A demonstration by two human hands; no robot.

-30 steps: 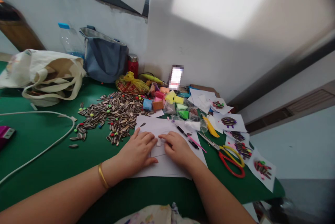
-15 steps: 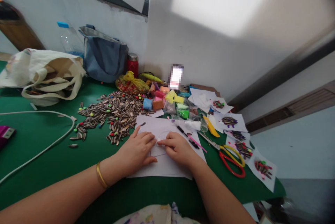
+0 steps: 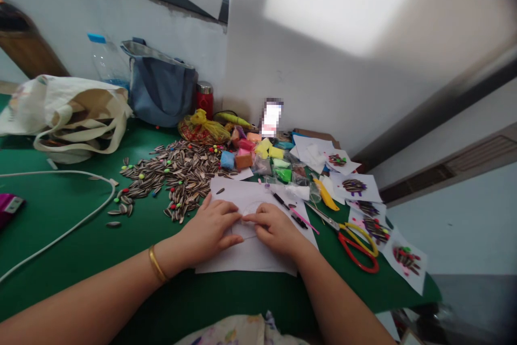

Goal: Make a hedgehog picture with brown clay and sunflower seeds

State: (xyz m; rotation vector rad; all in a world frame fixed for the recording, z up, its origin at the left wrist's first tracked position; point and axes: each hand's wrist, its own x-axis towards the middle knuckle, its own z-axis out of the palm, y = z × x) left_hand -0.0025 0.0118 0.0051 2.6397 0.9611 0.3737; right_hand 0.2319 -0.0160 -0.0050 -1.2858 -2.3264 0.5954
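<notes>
A white sheet of paper (image 3: 258,259) with a faint drawn outline lies in front of me. My left hand (image 3: 214,229) rests palm down on its left half, fingers stretched out and thumb apart, holding nothing. From the right, my right hand (image 3: 277,226) touches the sheet with its index fingertip, near the left fingertips. Its thumb is apart and the other fingers are bent. What lies under that fingertip is hard to make out. A single sunflower seed (image 3: 220,191) is near the sheet's upper left corner. Beside my right hand lie a black pen (image 3: 281,201) and a thin pink stick (image 3: 305,221).
Left of the paper spreads a sunflower seed pile (image 3: 173,173) with coloured beads. Behind are bagged clay blocks (image 3: 243,161) and a phone (image 3: 271,119). To the right lie scissors (image 3: 357,245), a yellow cutter (image 3: 326,195) and seed-decorated cards (image 3: 406,261). Bags (image 3: 161,89) stand back left.
My left hand has shifted slightly, its index finger drawing in a little from the sheet's upper edge. My right index finger stays at nearly the same spot.
</notes>
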